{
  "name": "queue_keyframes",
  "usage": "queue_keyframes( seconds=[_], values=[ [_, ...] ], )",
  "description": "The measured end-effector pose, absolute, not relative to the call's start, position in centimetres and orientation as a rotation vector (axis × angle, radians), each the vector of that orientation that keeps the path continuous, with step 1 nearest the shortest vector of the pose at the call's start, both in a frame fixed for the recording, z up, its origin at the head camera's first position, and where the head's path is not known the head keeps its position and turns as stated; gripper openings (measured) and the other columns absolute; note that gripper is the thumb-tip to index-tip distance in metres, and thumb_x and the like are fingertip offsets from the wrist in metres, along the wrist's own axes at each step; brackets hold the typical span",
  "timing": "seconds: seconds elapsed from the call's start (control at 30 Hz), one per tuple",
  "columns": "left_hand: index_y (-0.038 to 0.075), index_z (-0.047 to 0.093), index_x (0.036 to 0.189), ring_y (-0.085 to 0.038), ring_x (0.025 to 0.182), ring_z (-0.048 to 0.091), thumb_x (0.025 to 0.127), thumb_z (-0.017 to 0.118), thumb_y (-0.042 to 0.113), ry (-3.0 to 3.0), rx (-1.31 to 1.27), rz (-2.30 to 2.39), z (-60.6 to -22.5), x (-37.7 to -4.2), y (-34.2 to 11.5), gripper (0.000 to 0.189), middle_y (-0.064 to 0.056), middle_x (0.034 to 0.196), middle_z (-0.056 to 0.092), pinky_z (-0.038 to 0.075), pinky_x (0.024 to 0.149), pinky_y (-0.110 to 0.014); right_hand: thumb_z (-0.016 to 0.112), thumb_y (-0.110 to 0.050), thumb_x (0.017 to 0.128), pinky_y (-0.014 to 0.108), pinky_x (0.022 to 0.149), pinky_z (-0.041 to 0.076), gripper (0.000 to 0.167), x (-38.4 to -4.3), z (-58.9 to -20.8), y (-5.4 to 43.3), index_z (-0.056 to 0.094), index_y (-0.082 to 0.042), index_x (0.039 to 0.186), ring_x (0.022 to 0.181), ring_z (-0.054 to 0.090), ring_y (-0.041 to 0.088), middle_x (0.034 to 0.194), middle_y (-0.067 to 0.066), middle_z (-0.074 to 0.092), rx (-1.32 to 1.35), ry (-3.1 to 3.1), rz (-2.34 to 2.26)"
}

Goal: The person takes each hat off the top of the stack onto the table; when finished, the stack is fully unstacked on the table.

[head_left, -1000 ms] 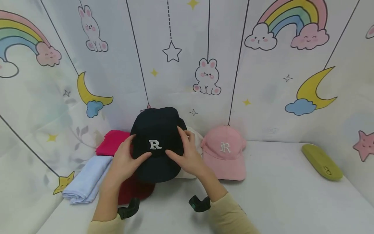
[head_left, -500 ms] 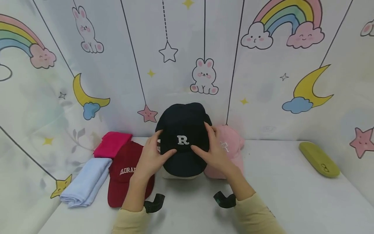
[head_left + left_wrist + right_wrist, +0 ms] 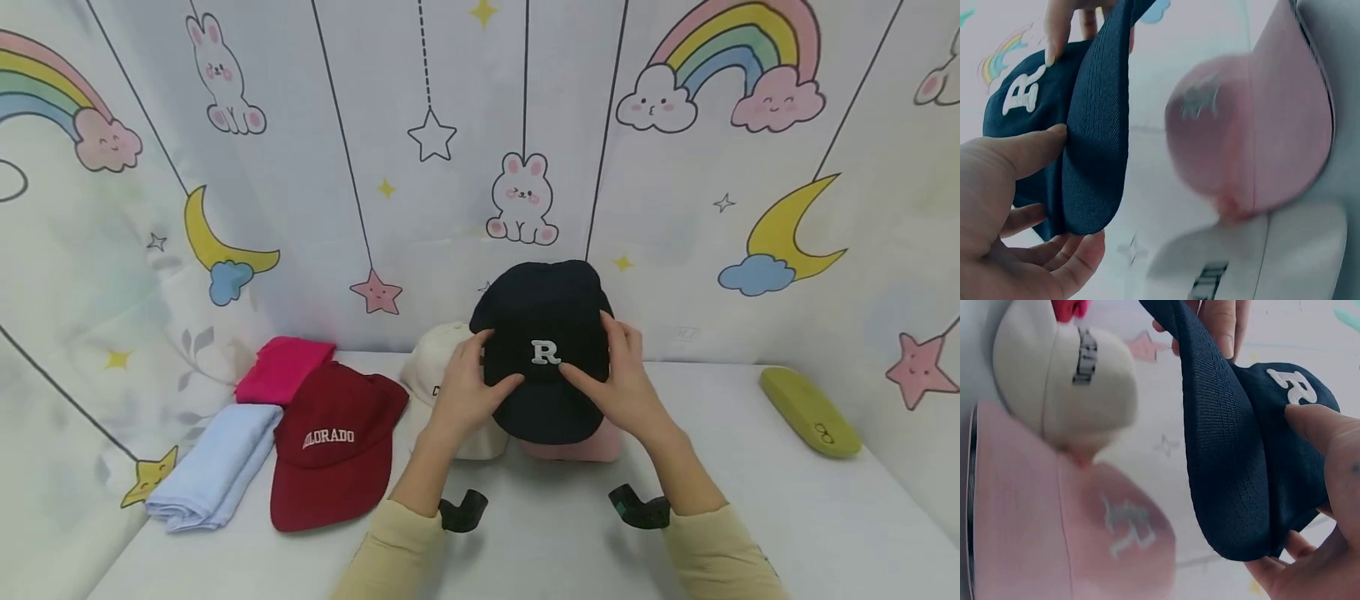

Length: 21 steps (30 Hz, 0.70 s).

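Observation:
Both hands hold a dark navy baseball cap (image 3: 555, 312) with a white letter R, raised in front of the backdrop. My left hand (image 3: 468, 383) grips its left side, thumb on the front just above the brim. On the other side my right hand (image 3: 626, 379) grips it the same way, its thumb close to the R. Behind and below, a pink cap (image 3: 577, 450) is mostly covered by the navy one in the head view; the left wrist view shows that pink cap (image 3: 1210, 131) apart from it. A cream cap (image 3: 435, 358) stands behind my left hand.
A dark red cap (image 3: 337, 454) lettered COLORADO lies left of the cream cap. Further left are a folded light blue cloth (image 3: 217, 467) and a folded bright pink cloth (image 3: 285, 367). A yellow-green glasses case (image 3: 810, 412) lies at the right on the white table (image 3: 720, 483).
Both hands have carried the navy cap to the right, from in front of the red and cream caps to in front of the pink cap. The red cap has come into full view.

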<state>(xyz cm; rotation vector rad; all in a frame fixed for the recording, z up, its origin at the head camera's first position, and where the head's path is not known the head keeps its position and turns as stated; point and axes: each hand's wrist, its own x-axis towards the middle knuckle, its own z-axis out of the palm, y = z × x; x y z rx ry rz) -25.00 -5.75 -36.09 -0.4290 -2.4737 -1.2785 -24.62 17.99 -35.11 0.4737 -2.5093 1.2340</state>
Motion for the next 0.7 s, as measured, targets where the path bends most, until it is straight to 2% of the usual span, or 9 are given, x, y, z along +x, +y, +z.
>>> queue_keyframes(
  seconds=[0.2,0.4,0.7],
  values=[
    [0.004,0.040,0.150,-0.032,0.129,0.050,0.088,0.081,0.026,-2.470,-0.480,-1.320,-36.2,-26.0,-2.4,0.078,-0.018,0.146,0.047,0.044,0.106,-0.047,0.076,-0.026,0.092,0.067,0.107,0.031,0.099,-24.4,-35.1,21.1,0.009,-0.002,0.160,0.136,0.030,0.045,0.152,0.027,0.014,0.421,-2.504,1.239],
    [0.005,0.042,0.149,-0.030,0.126,0.053,0.088,0.081,0.026,-2.469,-0.496,-1.287,-36.5,-26.5,0.7,0.076,-0.016,0.145,0.050,0.045,0.105,-0.044,0.077,-0.026,0.091,0.069,0.105,0.032,0.101,-23.9,-35.5,23.9,0.008,-0.002,0.160,0.134,0.030,0.047,0.151,0.030,0.016,0.389,-2.491,1.205],
    [0.006,0.038,0.152,-0.026,0.134,0.047,0.087,0.082,0.028,-2.465,-0.569,-1.270,-36.6,-26.6,4.2,0.081,-0.013,0.147,0.048,0.040,0.110,-0.039,0.076,-0.024,0.092,0.074,0.103,0.030,0.097,-23.7,-35.8,27.4,0.010,-0.004,0.160,0.133,0.025,0.047,0.150,0.031,0.018,0.342,-2.455,1.230]
  ],
)
